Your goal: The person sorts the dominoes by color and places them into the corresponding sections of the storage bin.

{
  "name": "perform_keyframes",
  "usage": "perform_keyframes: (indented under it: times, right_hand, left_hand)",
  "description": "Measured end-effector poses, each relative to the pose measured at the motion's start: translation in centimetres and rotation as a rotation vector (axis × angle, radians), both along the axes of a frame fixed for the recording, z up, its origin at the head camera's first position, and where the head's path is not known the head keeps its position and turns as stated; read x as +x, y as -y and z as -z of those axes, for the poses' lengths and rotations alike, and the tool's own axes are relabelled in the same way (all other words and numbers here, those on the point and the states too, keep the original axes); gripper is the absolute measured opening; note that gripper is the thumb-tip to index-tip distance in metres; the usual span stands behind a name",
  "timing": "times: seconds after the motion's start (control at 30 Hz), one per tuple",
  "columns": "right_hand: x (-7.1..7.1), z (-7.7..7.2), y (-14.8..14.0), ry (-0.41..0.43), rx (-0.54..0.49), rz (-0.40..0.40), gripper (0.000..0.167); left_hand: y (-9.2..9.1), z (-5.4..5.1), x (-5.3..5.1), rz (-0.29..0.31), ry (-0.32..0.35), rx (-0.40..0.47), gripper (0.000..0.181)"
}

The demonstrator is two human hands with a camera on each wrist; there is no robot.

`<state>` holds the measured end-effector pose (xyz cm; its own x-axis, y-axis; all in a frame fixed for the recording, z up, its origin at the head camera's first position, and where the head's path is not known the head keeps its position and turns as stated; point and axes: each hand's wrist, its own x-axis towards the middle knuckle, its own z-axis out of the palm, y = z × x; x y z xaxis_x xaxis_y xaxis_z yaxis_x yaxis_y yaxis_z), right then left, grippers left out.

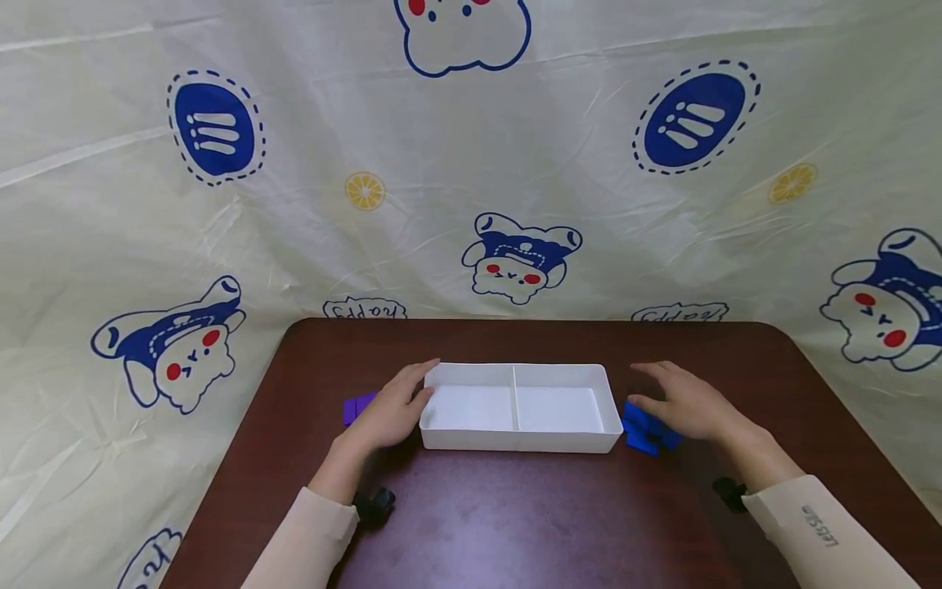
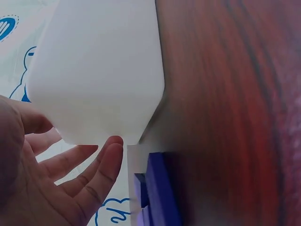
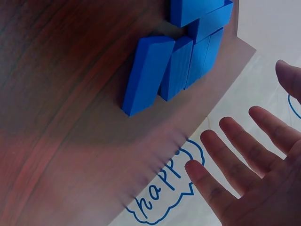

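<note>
A white two-compartment box (image 1: 515, 440) stands on the brown table, and no contents show in either compartment. At its left end is my left hand (image 1: 395, 409), its fingers loosely extended by the end wall; the left wrist view has the fingertips (image 2: 113, 141) at or very near that wall. Purple blocks (image 1: 358, 407) lie left of this hand, partly hidden by it. Several blue rectangular blocks (image 3: 148, 75) lie in a loose cluster at the box's right end. Over them my right hand (image 1: 692, 402) hovers with spread fingers, holding nothing.
The brown table (image 1: 515, 523) has rounded far corners. Behind it hangs a pale printed cloth (image 1: 309, 245) with cartoon figures. Dark wrist devices (image 1: 375, 505) sit under both sleeves.
</note>
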<state>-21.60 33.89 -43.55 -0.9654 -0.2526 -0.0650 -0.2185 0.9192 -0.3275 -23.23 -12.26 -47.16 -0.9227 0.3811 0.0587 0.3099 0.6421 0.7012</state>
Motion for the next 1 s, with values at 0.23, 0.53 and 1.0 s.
perform_keyframes:
  times: [0.23,0.53,1.0]
  right_hand:
    - [0.2,0.5,-0.2,0.007,0.016,0.009,0.064]
    - [0.1,1.1,-0.4,-0.016,0.027,-0.037,0.055]
    - [0.0,2.1,0.2,-0.054,0.074,-0.098,0.03]
  left_hand:
    - [-0.5,0.6,0.3,-0.049,0.008,0.046,0.052]
    - [-0.9,1.2,0.7,-0.1,-0.022,0.047,0.053]
    - [-0.7,1.3,1.1,-0.113,-0.048,0.018,0.053]
